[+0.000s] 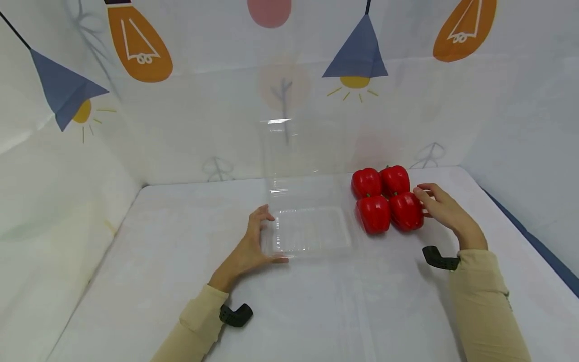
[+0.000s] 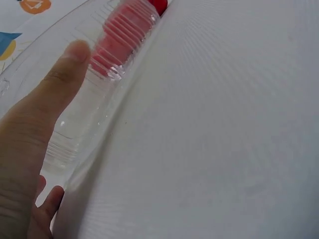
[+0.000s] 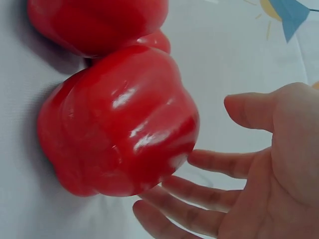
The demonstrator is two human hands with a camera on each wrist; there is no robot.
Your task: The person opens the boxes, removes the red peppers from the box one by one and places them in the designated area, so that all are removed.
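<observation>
A clear plastic clamshell box [image 1: 312, 231] sits on the white table with its lid [image 1: 303, 151] raised at the back. My left hand [image 1: 249, 251] grips the box at its left end, the thumb [image 2: 65, 74] along the front side and the fingers around the left side. Right of the box stand several red bell peppers in a tight cluster. Beside the front right bell pepper [image 1: 406, 211], my right hand [image 1: 445, 208] holds nothing. Its fingers are spread and loosely bent, with fingertips [image 3: 199, 158] at the pepper's side; I cannot tell whether they press on it.
The front left bell pepper [image 1: 373, 215] is close to the box's right wall. Two more, the back left pepper [image 1: 366, 182] and back right pepper [image 1: 395, 180], stand behind. A white patterned cloth [image 1: 217, 110] hangs along the table's back edge.
</observation>
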